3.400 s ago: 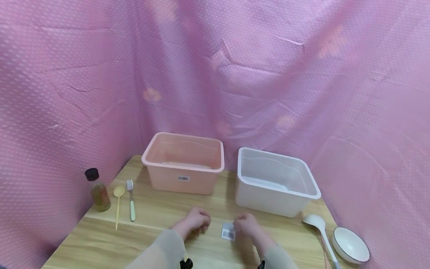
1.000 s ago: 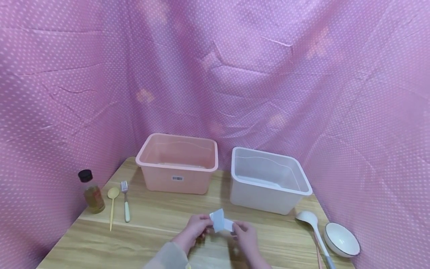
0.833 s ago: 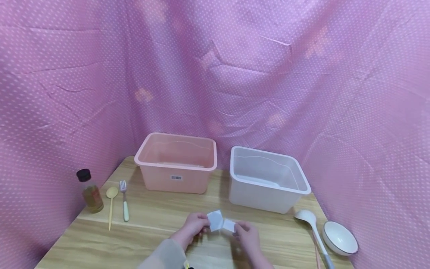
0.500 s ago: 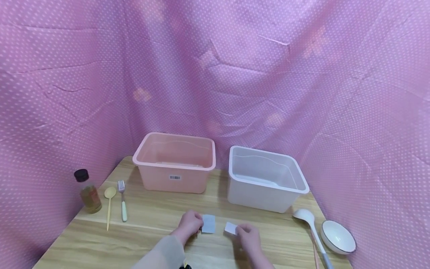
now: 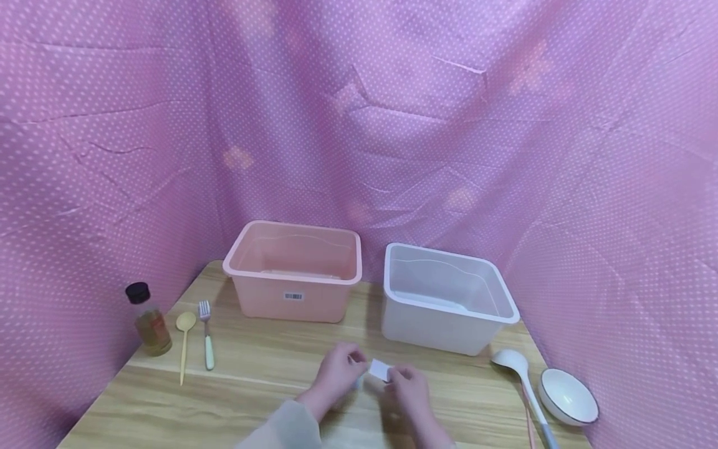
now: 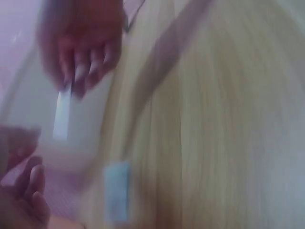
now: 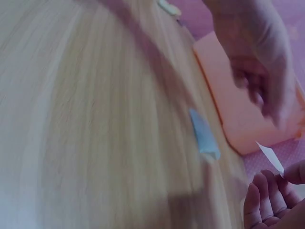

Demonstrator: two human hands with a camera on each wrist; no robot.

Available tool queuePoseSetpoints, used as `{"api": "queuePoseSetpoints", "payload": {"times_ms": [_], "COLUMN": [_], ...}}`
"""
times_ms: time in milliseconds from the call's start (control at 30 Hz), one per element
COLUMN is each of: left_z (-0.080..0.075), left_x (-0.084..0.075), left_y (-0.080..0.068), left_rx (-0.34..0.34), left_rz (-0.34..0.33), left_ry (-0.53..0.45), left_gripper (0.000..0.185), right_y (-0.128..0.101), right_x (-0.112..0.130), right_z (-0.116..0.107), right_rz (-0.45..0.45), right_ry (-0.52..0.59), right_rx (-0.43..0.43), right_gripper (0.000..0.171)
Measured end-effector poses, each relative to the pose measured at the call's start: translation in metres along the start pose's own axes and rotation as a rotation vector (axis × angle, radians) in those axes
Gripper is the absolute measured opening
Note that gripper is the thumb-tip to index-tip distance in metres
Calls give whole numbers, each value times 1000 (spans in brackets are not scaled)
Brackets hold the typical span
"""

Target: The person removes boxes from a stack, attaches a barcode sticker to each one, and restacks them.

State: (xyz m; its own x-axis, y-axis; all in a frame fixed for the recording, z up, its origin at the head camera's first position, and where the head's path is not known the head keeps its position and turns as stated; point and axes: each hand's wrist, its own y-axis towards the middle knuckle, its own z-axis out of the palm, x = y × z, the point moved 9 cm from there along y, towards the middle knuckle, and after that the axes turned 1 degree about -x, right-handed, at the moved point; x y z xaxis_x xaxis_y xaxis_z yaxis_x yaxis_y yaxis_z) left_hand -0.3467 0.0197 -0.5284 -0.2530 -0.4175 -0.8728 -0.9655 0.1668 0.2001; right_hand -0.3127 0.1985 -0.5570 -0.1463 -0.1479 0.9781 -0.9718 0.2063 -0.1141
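White paper is what both hands meet over at the near middle of the table (image 5: 241,368): a small sticker (image 5: 379,370) held just above the wood. In the head view the right hand (image 5: 408,385) pinches its lower right edge with curled fingers, and the left hand (image 5: 338,372) comes in from the other side, fingertips at or very near its left edge; whether they actually grip it I cannot tell from here. Behind stand a pink tub (image 5: 293,272) and a white tub (image 5: 447,300), side by side. To the left lie a small bottle (image 5: 147,319), a yellow spoon (image 5: 183,340) and a fork (image 5: 205,335); to the right a white ladle (image 5: 523,381) and a bowl (image 5: 568,397).

The left wrist view is blurred. It shows the sticker (image 6: 62,112) edge-on, hanging from the other hand's fingertips (image 6: 78,71), with a pale blue backing slip (image 6: 116,191) lying flat on the table below.

The right wrist view shows the slip (image 7: 204,134) too, lying near the pink tub, and a corner of the sticker (image 7: 269,156) above the right hand's curled fingers (image 7: 267,198).

The sticker looks thin, light and floppy, probably tacky on one face, so it is best held by its very edges.
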Motion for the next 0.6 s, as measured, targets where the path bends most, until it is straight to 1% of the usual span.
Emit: {"api": "queuePoseSetpoints", "payload": {"times_ms": [67,133,200,267,300,367,467,600], "left_z": [9,16,20,22,22,23,23,21], "left_x": [-15,-25,-32,-37,-39,-42,-44,-47], "left_y": [-4,-7,-10,-12,-13,-15,-16,-17], "left_rx": [35,41,22,-8,-22,-45,-66,-74], "left_rz": [79,148,214,260,278,309,332,347], "left_ry": [73,195,305,384,407,431,438,402], "left_gripper": [17,25,30,32,31,28,22,14], "right_y": [-2,-4,-6,-7,-7,-7,-7,-8], "right_x": [5,10,13,14,15,14,12,11], "right_z": [4,8,11,15,16,18,21,23], "right_rz": [3,7,10,16,19,26,40,55], "right_ry": [18,35,59,80,86,89,96,109], "right_rx": [9,23,33,43,48,60,79,106], "right_gripper": [20,20,19,19,19,19,19,18]}}
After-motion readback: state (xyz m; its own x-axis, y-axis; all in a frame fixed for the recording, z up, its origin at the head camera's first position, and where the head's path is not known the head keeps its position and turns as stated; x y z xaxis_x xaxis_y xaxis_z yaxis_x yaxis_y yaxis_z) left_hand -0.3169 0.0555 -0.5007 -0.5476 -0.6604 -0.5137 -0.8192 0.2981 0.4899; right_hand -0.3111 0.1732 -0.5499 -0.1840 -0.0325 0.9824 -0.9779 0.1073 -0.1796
